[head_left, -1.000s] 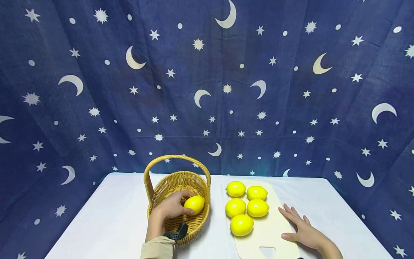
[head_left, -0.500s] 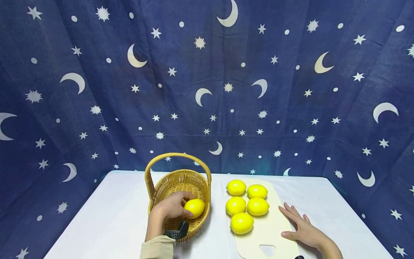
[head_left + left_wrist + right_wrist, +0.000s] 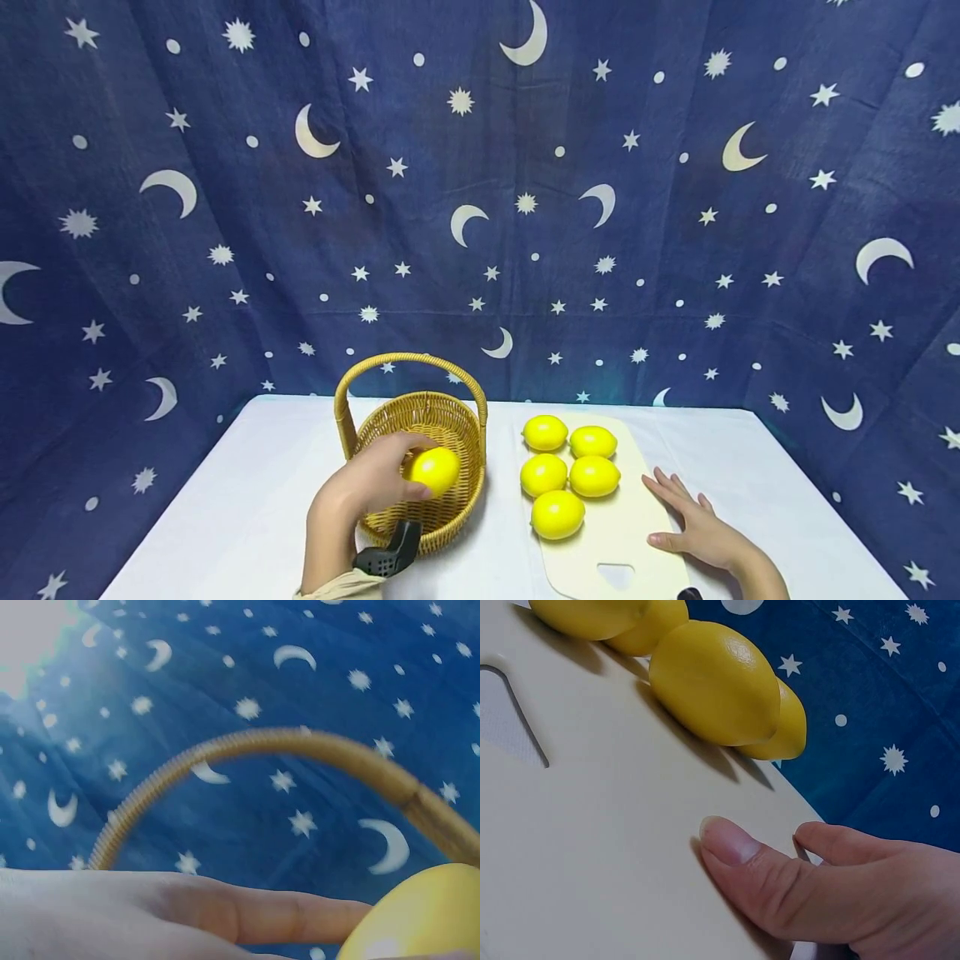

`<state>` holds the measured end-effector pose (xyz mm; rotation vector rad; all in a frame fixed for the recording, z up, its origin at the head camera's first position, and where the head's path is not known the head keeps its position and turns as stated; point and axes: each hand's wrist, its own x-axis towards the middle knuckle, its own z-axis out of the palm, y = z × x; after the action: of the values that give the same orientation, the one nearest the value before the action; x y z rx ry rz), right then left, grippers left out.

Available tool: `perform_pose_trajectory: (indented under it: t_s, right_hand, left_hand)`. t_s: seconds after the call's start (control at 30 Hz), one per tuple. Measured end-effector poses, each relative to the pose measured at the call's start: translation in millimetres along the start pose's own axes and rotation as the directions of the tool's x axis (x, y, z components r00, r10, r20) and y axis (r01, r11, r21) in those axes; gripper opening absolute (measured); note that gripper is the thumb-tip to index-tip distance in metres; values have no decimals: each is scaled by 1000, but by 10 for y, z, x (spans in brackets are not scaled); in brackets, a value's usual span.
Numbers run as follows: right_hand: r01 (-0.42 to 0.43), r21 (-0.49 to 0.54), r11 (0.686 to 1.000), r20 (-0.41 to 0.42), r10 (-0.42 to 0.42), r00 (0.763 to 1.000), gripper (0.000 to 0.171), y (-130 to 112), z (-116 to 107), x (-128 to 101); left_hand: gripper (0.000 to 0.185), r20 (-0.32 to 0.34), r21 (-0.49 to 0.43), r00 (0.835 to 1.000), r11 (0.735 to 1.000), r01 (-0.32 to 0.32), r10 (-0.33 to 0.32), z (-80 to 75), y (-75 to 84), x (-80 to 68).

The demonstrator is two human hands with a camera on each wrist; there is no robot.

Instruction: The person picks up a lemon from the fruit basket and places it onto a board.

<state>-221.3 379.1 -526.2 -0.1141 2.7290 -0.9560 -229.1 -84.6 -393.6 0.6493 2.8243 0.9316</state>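
Left hand (image 3: 360,487): you grip one lemon (image 3: 432,469) over the basket (image 3: 450,508).
Right hand (image 3: 693,527): fingers flat, steadying the cutting board (image 3: 630,533).
Left: five lemons (image 3: 566,475) on board.

Lemons: six in all, one in my left hand (image 3: 360,487) over the basket, five on the cutting board.
Lemon held: one (image 3: 432,470).
Lemons on board: five (image 3: 556,514).
Baskets: one wicker basket (image 3: 450,417).
Cutting boards: one (image 3: 630,533).
Hands: two, my right hand (image 3: 697,533) included.
Benches: one (image 3: 247,500).
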Motion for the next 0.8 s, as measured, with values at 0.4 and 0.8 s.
perform_pose_trajectory:
  t_s: [0.4,0.8]
  right_hand:
    - [13,-4,1000,-9,-13,1000,94,-4,3,6]
    - [44,17,999,-14,-43,999,91,8,2,-12]
  left_hand:
    - [50,64,66,982,981,-181,177,-7,598,-144]
    - [53,68,114,931,925,-363,357,559,944,278]
